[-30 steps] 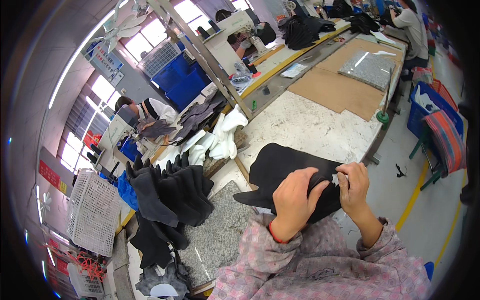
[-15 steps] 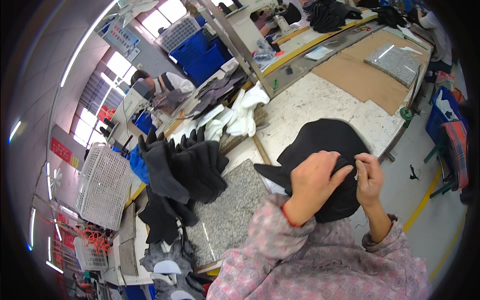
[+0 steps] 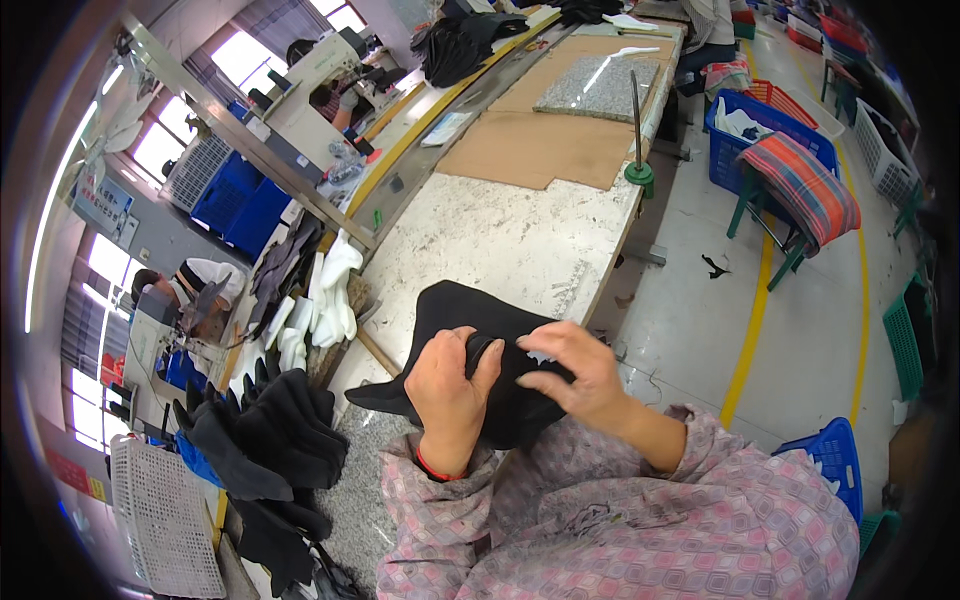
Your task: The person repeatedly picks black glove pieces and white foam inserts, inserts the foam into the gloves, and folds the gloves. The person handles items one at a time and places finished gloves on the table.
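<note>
A black fabric piece [image 3: 455,310] with a pointed tip at its left is held up in front of my body, over the near edge of the table. My left hand [image 3: 448,395] is closed on its middle, thumb along a folded edge. My right hand [image 3: 580,380] is at the piece's right side, thumb and fingers spread apart in a C shape. A small pale jagged patch shows between them; I cannot tell what it is. To the left lies a pile of black fabric pieces [image 3: 285,430] with finger-like tips, beside a speckled grey slab [image 3: 370,480].
White fabric pieces [image 3: 335,290] lie left of the worktable [image 3: 470,235]. Brown cardboard [image 3: 540,150] and another speckled slab [image 3: 600,85] are farther off. A green-based rod [image 3: 638,175] stands at the table's edge. At right are a cloth-covered stool [image 3: 805,180] and blue basket [image 3: 715,130]. Co-workers sit at sewing machines.
The view has swung right, so the table and pile sit farther left. My right thumb and fingers have spread apart from a pinch near the fabric. My left hand keeps its hold.
</note>
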`<state>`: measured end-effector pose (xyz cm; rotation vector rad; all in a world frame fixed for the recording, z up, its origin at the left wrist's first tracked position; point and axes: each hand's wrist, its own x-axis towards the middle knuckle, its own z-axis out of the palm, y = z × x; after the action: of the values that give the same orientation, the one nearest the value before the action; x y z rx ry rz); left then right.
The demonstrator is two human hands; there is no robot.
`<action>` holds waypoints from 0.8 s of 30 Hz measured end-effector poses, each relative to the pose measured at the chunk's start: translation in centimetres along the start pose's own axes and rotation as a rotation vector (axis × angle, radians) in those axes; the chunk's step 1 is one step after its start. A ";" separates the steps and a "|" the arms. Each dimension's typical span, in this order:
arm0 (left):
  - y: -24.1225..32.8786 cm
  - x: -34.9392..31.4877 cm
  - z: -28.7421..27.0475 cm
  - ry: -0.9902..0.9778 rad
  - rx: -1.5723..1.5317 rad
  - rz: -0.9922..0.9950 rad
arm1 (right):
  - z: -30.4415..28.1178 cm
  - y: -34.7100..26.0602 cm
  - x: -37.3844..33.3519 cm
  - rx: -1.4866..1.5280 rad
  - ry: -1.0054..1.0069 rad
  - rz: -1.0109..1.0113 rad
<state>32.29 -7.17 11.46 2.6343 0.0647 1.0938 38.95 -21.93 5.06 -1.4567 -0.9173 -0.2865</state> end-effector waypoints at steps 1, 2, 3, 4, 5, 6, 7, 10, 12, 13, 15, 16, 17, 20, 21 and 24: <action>0.0 0.0 0.2 0.003 0.010 -0.012 | 0.4 -0.1 0.1 0.000 0.081 -0.066; 0.0 -0.1 0.2 0.032 0.023 -0.011 | 1.3 0.0 0.2 -0.040 0.057 -0.064; -0.2 -0.1 0.5 0.085 0.073 0.056 | 1.8 0.2 0.2 -0.091 0.100 -0.105; -0.3 -0.2 0.6 0.060 0.113 0.021 | 2.2 0.5 0.1 -0.127 0.141 -0.115; -0.4 -0.3 0.7 0.058 0.121 0.011 | 2.5 0.7 0.2 -0.144 0.165 -0.121; -0.4 -0.3 0.7 0.074 0.059 0.009 | 2.5 0.7 0.1 -0.143 0.144 -0.069; -0.3 -0.4 0.6 0.034 0.072 -0.011 | 2.7 0.7 0.2 -0.131 0.154 -0.043; -0.3 -0.2 0.9 0.115 0.038 0.031 | 2.6 0.4 0.6 -0.077 0.112 -0.030; -0.5 0.0 0.9 0.124 0.045 0.082 | 2.7 0.2 1.1 -0.005 0.131 -0.079; -0.6 0.1 0.9 0.107 0.056 0.087 | 2.6 0.0 1.3 0.001 0.111 -0.066; -0.7 0.2 0.9 0.101 0.031 0.073 | 2.3 0.0 1.7 0.051 0.020 -0.026; -0.7 0.2 1.0 0.092 0.020 0.077 | 2.1 0.2 1.9 0.106 -0.001 -0.020; -0.9 0.1 1.1 0.093 0.001 0.077 | 1.9 0.4 2.0 0.103 -0.046 -0.028; -1.6 -0.1 1.2 0.047 -0.050 0.074 | 1.2 1.2 2.3 0.130 -0.162 -0.055; -1.8 -0.3 1.1 -0.004 -0.066 0.071 | 1.1 1.5 2.6 0.137 -0.199 -0.064; -2.4 -0.9 0.1 -0.096 -0.056 0.072 | 1.3 1.4 3.3 0.205 -0.271 -0.047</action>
<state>31.90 -5.01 10.12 2.6529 -0.0798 0.9748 41.56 -19.33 6.09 -1.3042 -1.1647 -0.0269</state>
